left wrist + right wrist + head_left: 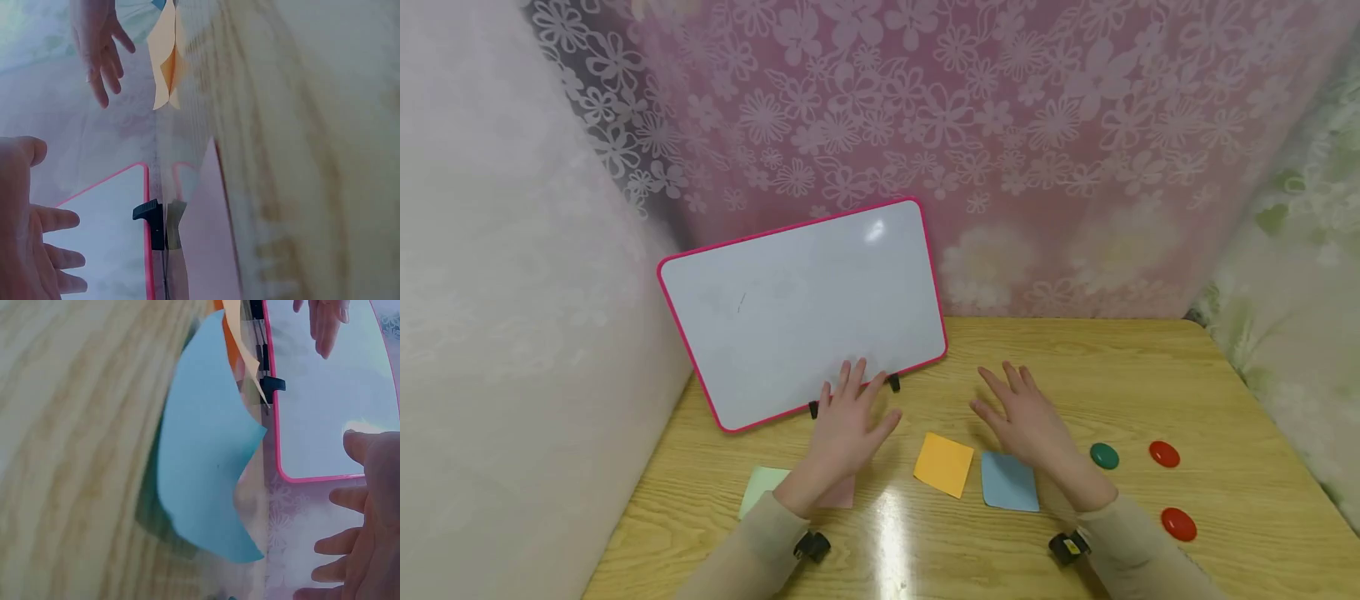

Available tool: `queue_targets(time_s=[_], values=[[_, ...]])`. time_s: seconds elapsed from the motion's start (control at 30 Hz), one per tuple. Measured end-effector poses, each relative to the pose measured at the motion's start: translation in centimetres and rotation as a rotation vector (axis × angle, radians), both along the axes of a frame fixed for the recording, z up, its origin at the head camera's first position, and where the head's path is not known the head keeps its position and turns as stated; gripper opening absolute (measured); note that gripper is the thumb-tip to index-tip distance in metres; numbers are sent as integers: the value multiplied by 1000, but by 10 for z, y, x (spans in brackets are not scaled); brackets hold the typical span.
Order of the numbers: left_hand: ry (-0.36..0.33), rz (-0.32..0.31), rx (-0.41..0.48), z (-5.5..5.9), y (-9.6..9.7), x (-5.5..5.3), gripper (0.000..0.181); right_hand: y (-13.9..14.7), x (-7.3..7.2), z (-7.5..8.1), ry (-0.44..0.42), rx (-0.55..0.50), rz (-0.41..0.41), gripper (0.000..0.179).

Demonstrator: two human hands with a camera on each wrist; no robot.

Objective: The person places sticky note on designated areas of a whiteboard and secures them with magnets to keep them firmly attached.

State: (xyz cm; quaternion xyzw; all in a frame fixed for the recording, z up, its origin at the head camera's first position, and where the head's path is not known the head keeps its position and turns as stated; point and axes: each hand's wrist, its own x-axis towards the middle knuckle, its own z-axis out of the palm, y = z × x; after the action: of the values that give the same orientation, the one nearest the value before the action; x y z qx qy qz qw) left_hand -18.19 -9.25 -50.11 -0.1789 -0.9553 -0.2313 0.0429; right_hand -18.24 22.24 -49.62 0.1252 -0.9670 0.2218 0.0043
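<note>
My left hand (847,425) hovers with spread fingers in front of the lower edge of a pink-framed whiteboard (805,308), holding nothing. Below its wrist lie a pink sticky note (839,493), partly hidden by the arm, and a pale green sticky note (762,486). My right hand (1026,421) is also spread and holds nothing, over the table just beyond a blue sticky note (1010,483). Between the hands lies an orange sticky note (943,465). In the right wrist view the blue note (203,444) shows curled-up edges.
Right of my right hand lie a green round magnet-like disc (1104,456) and red discs (1164,454) on the wooden table (1112,367). Black clips (893,382) hold the whiteboard's lower edge. Flowered cloth (970,125) hangs behind, with pale cloth at both sides.
</note>
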Motion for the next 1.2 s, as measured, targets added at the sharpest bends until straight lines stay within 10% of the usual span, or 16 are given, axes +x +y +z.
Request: queue_targets(time_s=[0.53, 0.8, 1.2], values=[[-155, -115, 575, 2, -20, 9, 52, -11, -4, 8, -78, -351, 36, 61], [-181, -58, 821, 6, -33, 16, 37, -21, -10, 7, -122, -506, 29, 55], [134, 64, 1003, 13, -61, 17, 28, -42, -43, 17, -125, -686, -65, 53]])
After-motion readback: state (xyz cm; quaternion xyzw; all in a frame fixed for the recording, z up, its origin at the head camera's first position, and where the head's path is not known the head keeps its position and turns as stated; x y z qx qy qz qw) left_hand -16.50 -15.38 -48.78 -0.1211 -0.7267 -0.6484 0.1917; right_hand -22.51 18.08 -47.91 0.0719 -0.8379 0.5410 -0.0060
